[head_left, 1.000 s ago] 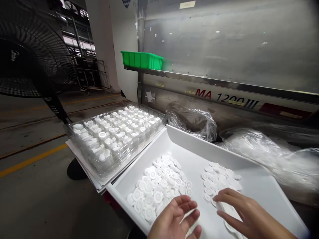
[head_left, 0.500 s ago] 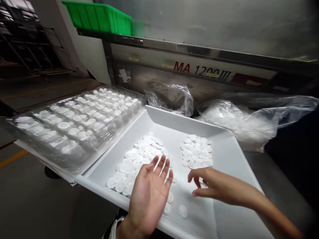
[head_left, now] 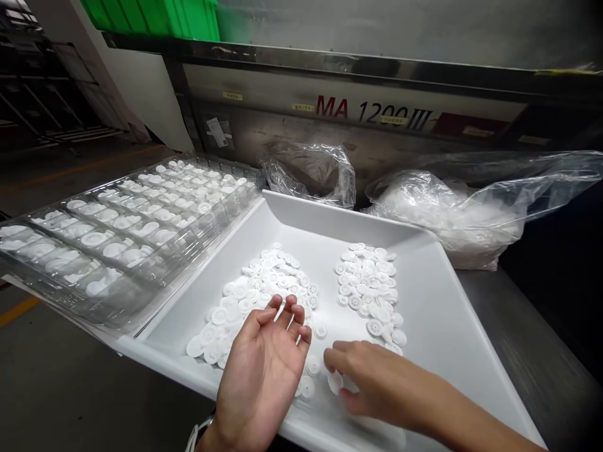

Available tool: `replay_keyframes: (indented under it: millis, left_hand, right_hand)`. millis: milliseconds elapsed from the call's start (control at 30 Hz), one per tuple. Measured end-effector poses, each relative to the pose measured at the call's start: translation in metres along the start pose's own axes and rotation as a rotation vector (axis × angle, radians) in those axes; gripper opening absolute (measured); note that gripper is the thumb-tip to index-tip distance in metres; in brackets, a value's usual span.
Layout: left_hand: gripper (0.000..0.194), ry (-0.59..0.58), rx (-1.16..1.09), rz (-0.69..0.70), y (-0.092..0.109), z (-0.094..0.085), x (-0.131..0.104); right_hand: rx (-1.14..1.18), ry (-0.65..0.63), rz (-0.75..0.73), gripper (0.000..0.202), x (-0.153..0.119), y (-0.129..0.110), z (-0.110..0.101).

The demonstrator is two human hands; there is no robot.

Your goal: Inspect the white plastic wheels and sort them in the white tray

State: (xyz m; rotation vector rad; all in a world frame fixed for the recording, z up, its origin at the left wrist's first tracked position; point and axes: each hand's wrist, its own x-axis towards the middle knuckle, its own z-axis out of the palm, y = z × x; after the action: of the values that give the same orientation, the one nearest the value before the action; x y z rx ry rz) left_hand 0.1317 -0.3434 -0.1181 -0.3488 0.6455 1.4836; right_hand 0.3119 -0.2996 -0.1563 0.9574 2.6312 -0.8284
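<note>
My left hand (head_left: 268, 370) is palm up over the front of a white tray (head_left: 424, 276), fingers slightly curled and apart, with nothing on the palm. To its right, my right hand (head_left: 377, 383) reaches down with thumb and fingers around a small white disc (head_left: 335, 382) near the tray's front; whether it grips the disc is unclear. A large pile of white discs (head_left: 264, 282) spreads behind and left of my left hand. Another pile (head_left: 365, 279) lies on the right, behind my right hand. Loose discs (head_left: 313, 365) rest between the hands.
A clear compartment tray (head_left: 127, 232) with white parts stands on the left. Behind the white tray are a crumpled plastic bag (head_left: 315, 172) and a full bag of white material (head_left: 452, 216). A green bin (head_left: 155, 17) sits on a ledge above.
My right hand has moved left and down, to a disc near the tray's front. My left hand has shifted slightly left, its fingers more curled. The camera view has shifted.
</note>
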Motion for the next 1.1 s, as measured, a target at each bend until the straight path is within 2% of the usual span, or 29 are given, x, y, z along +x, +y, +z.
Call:
replay_keyframes:
  millis: [100, 167, 233, 333, 467, 567, 700, 800, 967, 1100]
  left_hand:
    - [0.015, 0.041, 0.041, 0.004, -0.005, -0.001, 0.004]
    - [0.023, 0.030, 0.066, -0.041, -0.011, -0.002, 0.006]
    - [0.028, -0.054, 0.078, -0.165, -0.016, -0.004, 0.008]
    - [0.023, -0.246, 0.071, -0.358, -0.022, -0.006, 0.008]
    - [0.023, -0.405, 0.013, -0.361, -0.022, -0.010, 0.009]
    - [0.032, -0.438, 0.004, -0.343, -0.020, -0.012, 0.008]
    - [0.042, -0.407, 0.035, -0.341, -0.017, -0.013, 0.003]
    - [0.046, -0.386, 0.051, -0.353, -0.016, -0.015, 0.000]
    - [0.047, -0.420, 0.055, -0.373, -0.013, -0.018, -0.001]
    - [0.049, -0.428, 0.065, -0.383, -0.013, -0.018, -0.001]
  right_hand:
    - [0.209, 0.198, -0.046, 0.027, -0.008, -0.004, -0.023]
    - [0.320, 0.350, -0.093, 0.029, -0.011, -0.011, -0.031]
    - [0.386, 0.479, -0.167, 0.026, -0.010, -0.019, -0.030]
    - [0.354, 0.597, -0.291, 0.023, -0.002, -0.026, -0.022]
    - [0.130, 0.699, -0.403, 0.025, 0.005, -0.022, -0.014]
    - [-0.010, 0.765, -0.452, 0.024, 0.003, -0.018, -0.014]
    - [-0.148, 0.807, -0.496, 0.025, -0.002, -0.020, -0.014]
    - [-0.240, 0.799, -0.516, 0.022, -0.005, -0.023, -0.014]
    - [-0.385, 0.804, -0.511, 0.027, -0.012, -0.027, -0.017]
    - [-0.445, 0.754, -0.481, 0.029, -0.017, -0.027, -0.020]
